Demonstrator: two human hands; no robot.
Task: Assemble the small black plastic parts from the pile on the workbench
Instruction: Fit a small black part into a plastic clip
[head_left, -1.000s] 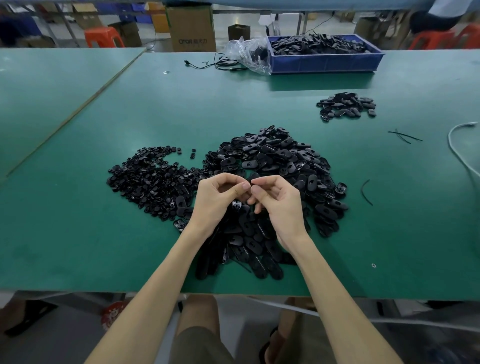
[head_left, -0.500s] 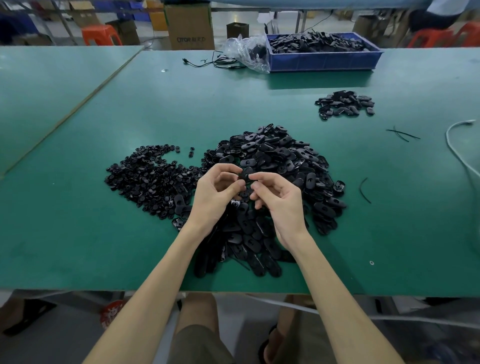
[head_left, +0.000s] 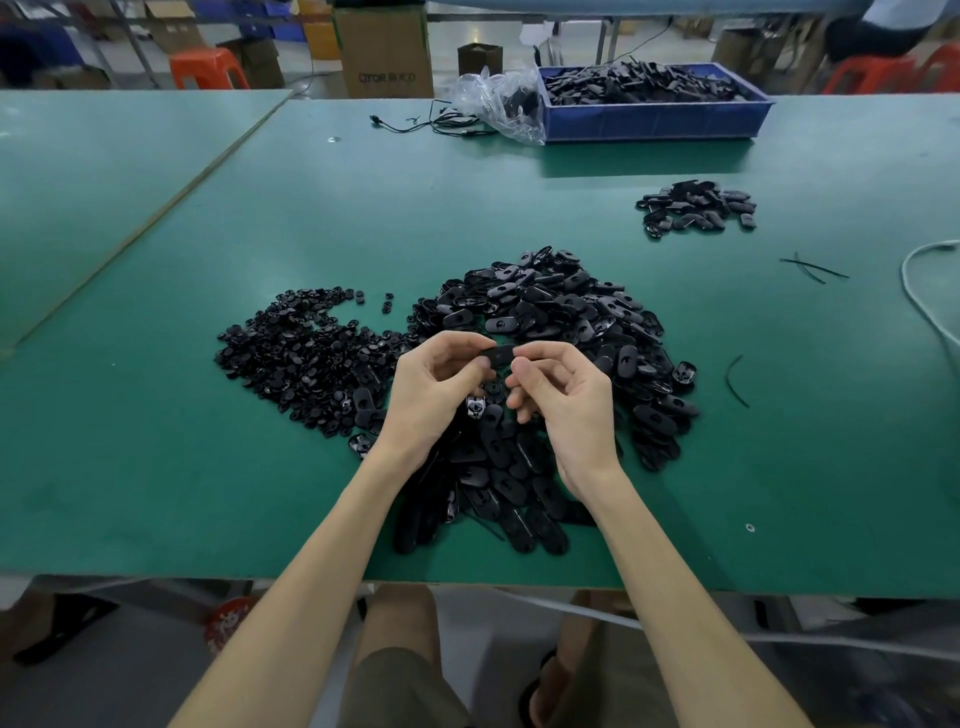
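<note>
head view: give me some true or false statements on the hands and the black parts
1. The left hand and right hand both pinch one black oval part above the big pile. True.
2. The blue bin is empty. False: it holds black parts.
3. A small heap of black parts lies apart, far right of the big pile. True.
4. The pile of smaller parts lies right of the big pile. False: it lies to its left.
5. A clear plastic bag lies at the blue bin's left end. True.

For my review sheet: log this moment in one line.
left hand + right hand: pinching one black part | held above main pile
</note>
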